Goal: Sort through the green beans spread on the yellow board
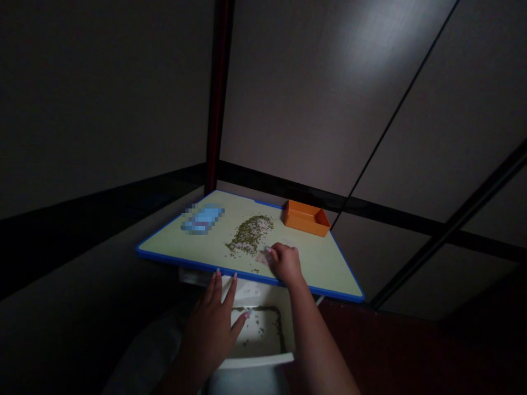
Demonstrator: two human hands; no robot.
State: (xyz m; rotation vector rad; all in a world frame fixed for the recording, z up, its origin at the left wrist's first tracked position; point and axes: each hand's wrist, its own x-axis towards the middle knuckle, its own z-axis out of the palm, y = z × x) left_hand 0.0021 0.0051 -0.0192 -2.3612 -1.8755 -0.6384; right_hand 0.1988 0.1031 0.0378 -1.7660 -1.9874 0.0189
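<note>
The grain pile [251, 233], its long axis eight-to-two o'clock, lies at ten o'clock from the nearer right hand [287, 264], curled, grip unclear; the left hand [214, 321] is spread and released.

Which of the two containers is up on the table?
The orange box, at the far right of the table; the white bin sits lower, past the near edge, with small bits inside.

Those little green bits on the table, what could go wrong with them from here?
Strays near the blue front edge could get brushed off by the right hand, perhaps into the white container below or onto the floor. The main patch of green bits is loose, so a bump from the left hand at the edge might scatter it.
</note>
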